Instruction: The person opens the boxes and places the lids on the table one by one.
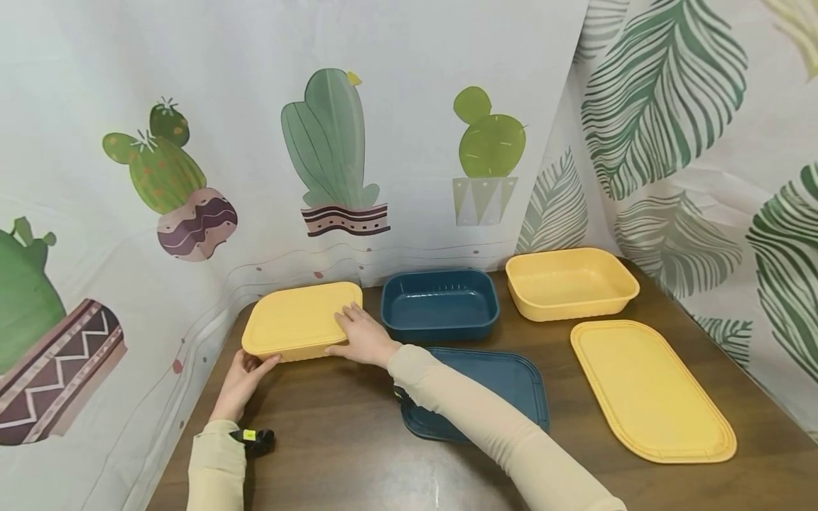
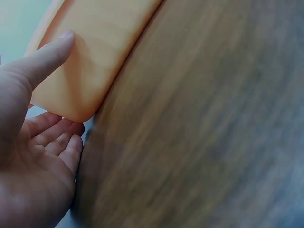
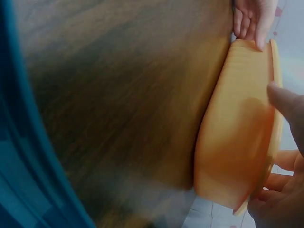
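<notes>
A yellow food container with its lid on sits at the back left of the table. At its front left corner is my left hand; in the left wrist view the thumb lies against the front wall and the fingers bend around the left end. My right hand grips the other end, fingertips over the lid's edge and thumb at the front side. The right wrist view shows that thumb near the lid's rim, the fingers at the end of the container.
An open blue container stands right of the lidded one, and an open yellow container beyond it. A blue lid lies partly under my right forearm. Another yellow lid lies at the right. Printed curtains hang behind the table.
</notes>
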Demonstrator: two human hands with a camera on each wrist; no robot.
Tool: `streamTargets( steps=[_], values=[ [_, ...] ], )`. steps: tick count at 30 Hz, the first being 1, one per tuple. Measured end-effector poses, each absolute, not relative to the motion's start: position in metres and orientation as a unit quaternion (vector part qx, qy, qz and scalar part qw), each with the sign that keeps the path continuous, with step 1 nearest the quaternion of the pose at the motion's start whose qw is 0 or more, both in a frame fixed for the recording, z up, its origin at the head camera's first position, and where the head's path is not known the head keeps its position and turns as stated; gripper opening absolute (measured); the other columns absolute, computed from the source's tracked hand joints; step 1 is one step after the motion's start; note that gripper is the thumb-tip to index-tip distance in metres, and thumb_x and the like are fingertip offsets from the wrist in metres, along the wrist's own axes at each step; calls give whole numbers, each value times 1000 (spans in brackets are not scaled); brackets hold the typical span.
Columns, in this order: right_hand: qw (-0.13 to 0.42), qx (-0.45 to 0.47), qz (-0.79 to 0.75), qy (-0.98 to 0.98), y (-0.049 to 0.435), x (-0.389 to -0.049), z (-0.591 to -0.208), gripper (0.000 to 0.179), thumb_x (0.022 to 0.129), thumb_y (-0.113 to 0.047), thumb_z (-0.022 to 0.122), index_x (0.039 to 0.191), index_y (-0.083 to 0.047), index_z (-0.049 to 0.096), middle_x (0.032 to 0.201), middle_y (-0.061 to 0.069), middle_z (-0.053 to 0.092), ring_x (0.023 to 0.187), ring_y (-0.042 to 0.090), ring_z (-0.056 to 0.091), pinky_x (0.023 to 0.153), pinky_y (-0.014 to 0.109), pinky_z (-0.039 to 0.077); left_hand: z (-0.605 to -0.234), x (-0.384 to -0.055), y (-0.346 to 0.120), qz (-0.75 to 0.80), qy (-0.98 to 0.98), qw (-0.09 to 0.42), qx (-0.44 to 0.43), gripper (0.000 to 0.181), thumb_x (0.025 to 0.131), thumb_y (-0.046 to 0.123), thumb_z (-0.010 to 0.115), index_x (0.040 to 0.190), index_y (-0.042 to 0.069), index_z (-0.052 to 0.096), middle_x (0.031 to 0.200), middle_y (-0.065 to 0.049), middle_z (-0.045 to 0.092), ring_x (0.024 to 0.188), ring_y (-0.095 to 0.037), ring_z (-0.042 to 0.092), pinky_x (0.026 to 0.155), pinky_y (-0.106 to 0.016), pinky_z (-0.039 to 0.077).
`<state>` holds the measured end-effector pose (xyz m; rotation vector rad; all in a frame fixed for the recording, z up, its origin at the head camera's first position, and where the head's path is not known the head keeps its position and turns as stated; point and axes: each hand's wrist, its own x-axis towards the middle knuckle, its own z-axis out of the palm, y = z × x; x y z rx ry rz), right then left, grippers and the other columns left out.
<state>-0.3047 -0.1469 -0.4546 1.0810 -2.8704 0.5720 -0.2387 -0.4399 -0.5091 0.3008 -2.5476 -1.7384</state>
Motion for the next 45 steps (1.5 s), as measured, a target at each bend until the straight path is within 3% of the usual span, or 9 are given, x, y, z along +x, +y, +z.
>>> streamTargets(
  steps=[11,45],
  values=[
    [48,344,149,-926,-147,-303,-456,63,95,-37,71,147,-7,51,154,15,44,148,28,32,120,32,25,-513,-241,-442,-564,-820,24,96,102,92,39,75,158,-1,8,162,-26,19,150,-39,18,120,-53,19],
    [10,366,145,-919,-144,-310,-441,62,95,-41,69,145,-6,54,152,14,47,146,28,36,119,31,26,-511,-239,-440,-564,-820,28,95,101,92,37,75,157,-2,9,162,-26,19,151,-38,17,120,-51,19]
  ],
)
